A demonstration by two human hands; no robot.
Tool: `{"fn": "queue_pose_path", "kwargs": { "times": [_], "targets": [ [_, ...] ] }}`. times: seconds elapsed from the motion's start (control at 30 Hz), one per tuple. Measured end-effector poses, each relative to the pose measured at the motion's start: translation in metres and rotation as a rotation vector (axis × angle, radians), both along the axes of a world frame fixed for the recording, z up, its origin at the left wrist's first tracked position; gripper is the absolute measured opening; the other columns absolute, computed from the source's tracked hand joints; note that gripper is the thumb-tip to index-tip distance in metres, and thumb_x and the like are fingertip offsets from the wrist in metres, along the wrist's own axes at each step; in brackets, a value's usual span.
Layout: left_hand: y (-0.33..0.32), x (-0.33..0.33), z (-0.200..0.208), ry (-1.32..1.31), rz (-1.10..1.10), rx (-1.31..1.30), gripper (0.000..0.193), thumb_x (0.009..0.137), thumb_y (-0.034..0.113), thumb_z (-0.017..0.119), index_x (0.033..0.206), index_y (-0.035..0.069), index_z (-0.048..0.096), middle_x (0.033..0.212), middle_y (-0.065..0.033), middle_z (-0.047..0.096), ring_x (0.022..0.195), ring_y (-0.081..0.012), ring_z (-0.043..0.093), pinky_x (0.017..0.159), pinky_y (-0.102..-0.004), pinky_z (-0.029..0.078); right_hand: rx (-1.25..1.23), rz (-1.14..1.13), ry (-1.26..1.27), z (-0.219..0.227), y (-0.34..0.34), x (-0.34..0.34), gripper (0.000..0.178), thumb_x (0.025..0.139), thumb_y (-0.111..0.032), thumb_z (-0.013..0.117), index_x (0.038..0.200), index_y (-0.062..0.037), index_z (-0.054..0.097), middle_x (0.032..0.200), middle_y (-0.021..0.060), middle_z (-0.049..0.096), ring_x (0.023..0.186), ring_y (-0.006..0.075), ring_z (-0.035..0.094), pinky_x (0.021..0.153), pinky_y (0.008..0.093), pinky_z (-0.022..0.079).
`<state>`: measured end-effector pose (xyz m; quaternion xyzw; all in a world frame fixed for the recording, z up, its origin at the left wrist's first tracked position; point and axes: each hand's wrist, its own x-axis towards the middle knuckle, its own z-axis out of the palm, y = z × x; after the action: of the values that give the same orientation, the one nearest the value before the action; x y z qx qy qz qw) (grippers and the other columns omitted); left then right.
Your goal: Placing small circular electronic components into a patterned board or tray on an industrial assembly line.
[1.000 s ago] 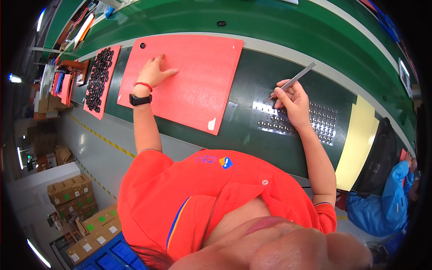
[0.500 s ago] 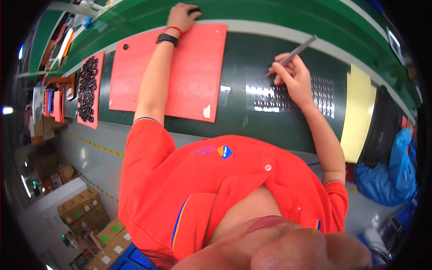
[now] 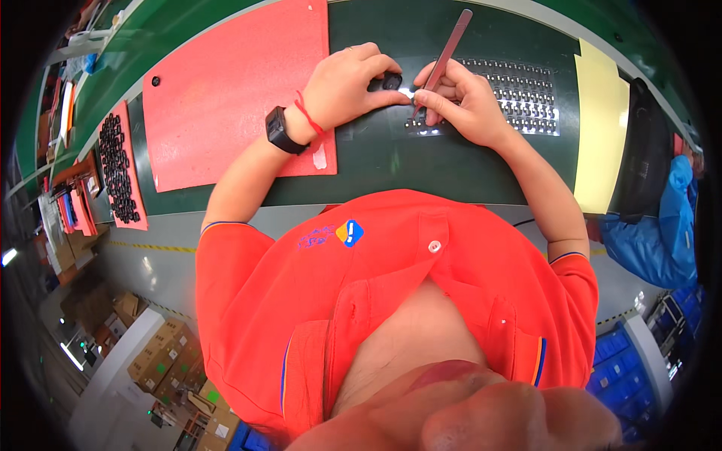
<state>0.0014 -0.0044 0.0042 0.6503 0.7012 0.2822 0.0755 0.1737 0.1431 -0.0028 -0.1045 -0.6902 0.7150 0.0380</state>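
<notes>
Tweezers (image 3: pixel 450 49) are smooth metal with a soft shine. The black piece (image 3: pixel 390 80) looks like plastic, but fingers cover too much of it to swear to that. Clear sheet (image 3: pixel 538 98) is super glossy plastic, and the tiny bits (image 3: pixel 519 109) on it glint like metal. Pink mat (image 3: pixel 241 98) seems foamy, mostly matt (that pale corner's pretty scuffed, lol). Dark green tabletop (image 3: pixel 376 37): smooth, slight sheen. Yellow sheet (image 3: pixel 605 128) reads as smooth paper. Shirt's (image 3: pixel 391 255) matt cloth, cartons (image 3: pixel 159 353) plain matt cardboard.
</notes>
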Motion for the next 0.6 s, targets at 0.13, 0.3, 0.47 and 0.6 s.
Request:
{"fn": "queue_pose_path", "kwargs": {
  "times": [0.13, 0.3, 0.47, 0.6],
  "targets": [
    [-0.0012, -0.0003, 0.0021, -0.084, -0.003, 0.005, 0.043, 0.065, 0.037, 0.082, 0.094, 0.010, 0.067, 0.085, -0.0077, 0.056, 0.080, -0.0252, 0.059, 0.069, -0.0331, 0.051, 0.040, -0.013, -0.005, 0.0015, -0.0006, 0.0006, 0.018, 0.093, -0.006, 0.058, 0.108, 0.0002, 0.052, 0.084, 0.0056, 0.064, 0.065, 0.0074, 0.060, 0.057, 0.0202, 0.047],
    [-0.0039, -0.0015, -0.0010, -0.221, 0.004, -0.055, 0.051, 0.061, 0.031, 0.085, 0.103, 0.009, 0.064, 0.096, -0.0099, 0.054, 0.088, -0.0274, 0.057, 0.077, -0.0350, 0.050, 0.077, -0.021, -0.006, 0.0019, -0.0019, 0.0000, 0.017, 0.093, -0.007, 0.058, 0.107, -0.0005, 0.052, 0.084, 0.0062, 0.065, 0.064, 0.0074, 0.060, 0.057, 0.0204, 0.047],
    [-0.0031, 0.0059, -0.0032, -0.158, 0.058, -0.048, 0.056, 0.059, 0.028, 0.085, 0.107, 0.011, 0.063, 0.096, -0.0099, 0.053, 0.094, -0.0293, 0.055, 0.083, -0.0371, 0.048, 0.092, -0.013, -0.032, 0.0027, -0.0019, -0.0015, 0.016, 0.092, -0.006, 0.058, 0.106, -0.0007, 0.053, 0.084, 0.0065, 0.065, 0.063, 0.0074, 0.060, 0.057, 0.0203, 0.047],
    [-0.0021, 0.0064, -0.0025, -0.141, 0.061, -0.049, 0.057, 0.058, 0.029, 0.085, 0.107, 0.012, 0.063, 0.097, -0.0104, 0.053, 0.093, -0.0298, 0.053, 0.084, -0.0376, 0.047, 0.023, -0.023, -0.017, -0.0020, -0.0015, -0.0013, 0.015, 0.092, -0.006, 0.059, 0.105, -0.0005, 0.053, 0.085, 0.0069, 0.064, 0.063, 0.0075, 0.060, 0.056, 0.0199, 0.046]
  ]
}}
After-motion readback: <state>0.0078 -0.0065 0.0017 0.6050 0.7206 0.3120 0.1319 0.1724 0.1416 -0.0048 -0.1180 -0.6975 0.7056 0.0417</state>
